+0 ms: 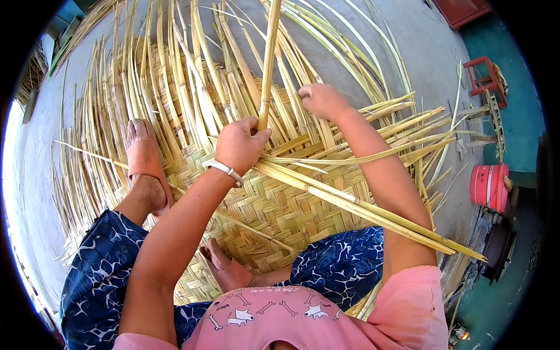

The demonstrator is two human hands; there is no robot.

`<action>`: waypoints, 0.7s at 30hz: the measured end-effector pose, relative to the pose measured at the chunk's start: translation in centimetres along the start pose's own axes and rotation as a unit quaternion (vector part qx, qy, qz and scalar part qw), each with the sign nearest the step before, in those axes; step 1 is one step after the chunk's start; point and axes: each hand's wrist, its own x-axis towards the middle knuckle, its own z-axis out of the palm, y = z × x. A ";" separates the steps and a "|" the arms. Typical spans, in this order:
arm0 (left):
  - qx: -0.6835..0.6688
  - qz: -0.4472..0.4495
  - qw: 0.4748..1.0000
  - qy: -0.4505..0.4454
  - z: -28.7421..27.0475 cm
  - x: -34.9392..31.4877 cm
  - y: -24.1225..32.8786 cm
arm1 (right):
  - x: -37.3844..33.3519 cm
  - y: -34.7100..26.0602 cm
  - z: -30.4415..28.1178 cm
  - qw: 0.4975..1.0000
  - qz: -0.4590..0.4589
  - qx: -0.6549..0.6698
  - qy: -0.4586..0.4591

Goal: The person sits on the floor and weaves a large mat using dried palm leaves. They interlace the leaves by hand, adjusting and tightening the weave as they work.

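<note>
A large mat (256, 210) woven in a diagonal pattern from flattened yellow-green cane strips lies beneath me. My left hand (242, 143), with a white band at its wrist, is closed around a broad cane strip (269, 64) that rises away from the weave. To its right my right hand (324, 102) is curled closed over the unwoven strips; its fingertips are partly hidden, so what they grip cannot be made out. Loose strips (361, 207) run from under my left hand across the mat and below my right forearm.
Long unwoven strip ends (99, 134) fan out over the grey floor (429, 70) at the far and left sides. My sandalled left foot (144, 163) presses on the mat. At the right are a red stool (485, 76) and a pink-red container (489, 188).
</note>
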 end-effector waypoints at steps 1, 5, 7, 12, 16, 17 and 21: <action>-0.005 0.002 1.000 0.005 0.3 0.1 -0.4 | 0.7 -0.1 -0.3 0.998 0.023 0.053 -0.029; -0.008 0.007 1.000 0.023 0.4 0.1 -0.5 | 1.8 -0.6 -0.8 0.960 0.100 0.221 -0.141; -0.010 0.003 1.000 0.025 0.5 0.4 -0.9 | 2.3 -0.7 -0.4 0.976 0.084 0.164 -0.113; -0.029 -0.005 0.999 0.036 0.7 0.8 -1.8 | 2.9 -1.2 0.4 0.985 0.114 0.103 -0.080; -0.086 -0.014 0.996 0.037 1.4 1.1 -2.4 | 4.3 1.2 2.4 0.974 0.132 0.163 -0.080; -0.104 -0.017 0.994 0.038 1.6 1.3 -2.8 | 4.7 1.7 3.0 0.971 0.136 0.177 -0.080; -0.094 -0.028 0.994 0.045 1.9 1.6 -3.5 | 3.8 1.7 3.6 0.898 0.170 0.403 -0.058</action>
